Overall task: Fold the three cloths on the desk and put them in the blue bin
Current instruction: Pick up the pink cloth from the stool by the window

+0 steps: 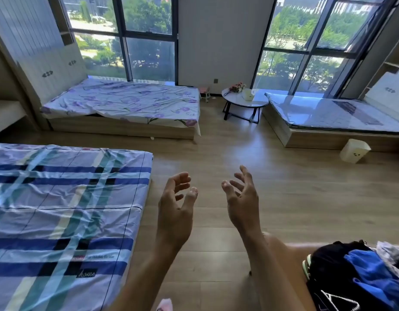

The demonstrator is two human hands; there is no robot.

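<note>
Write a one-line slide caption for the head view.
Both bare hands, left hand and right hand, open and empty above the floor; cloths heaped lower right.

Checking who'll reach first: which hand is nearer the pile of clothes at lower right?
Right. The right hand hangs open, up and left of the pile of clothes; the left hand is farther left, beside the plaid bed.

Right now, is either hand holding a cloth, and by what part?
Nothing is held. The left hand and right hand are both open and empty above the floor; the clothes pile lies untouched.
</note>
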